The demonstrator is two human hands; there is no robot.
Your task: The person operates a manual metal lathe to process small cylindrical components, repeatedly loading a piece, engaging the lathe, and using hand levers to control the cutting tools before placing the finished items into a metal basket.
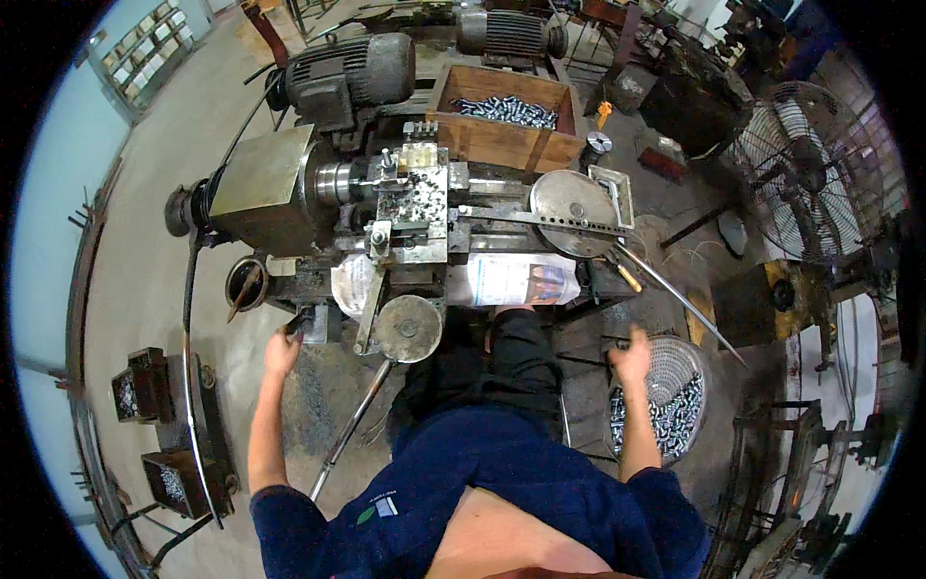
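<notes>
My left hand [281, 351] is closed at the lathe's front left, against a small dark piece [303, 319] by a metal block [315, 326]. What its fingers hold is hidden. My right hand [631, 358] is out to the right, fingers curled, over the near-left rim of a round basket [682, 362]. I cannot make out what is in it. Many short shiny metal parts [666, 420] lie in that basket. Between my hands stands the lathe, with a chuck [333, 181], a chip-covered tool slide [413, 203] and two round metal discs [409, 328] [573, 212] on lever arms.
A long bar [352, 429] slants from the near disc toward my left arm; another bar [680, 304] reaches out right. Behind the lathe are a wooden box [506, 145] of metal parts and a motor [352, 72]. A caged fan [805, 169] stands right, parts bins [178, 482] left.
</notes>
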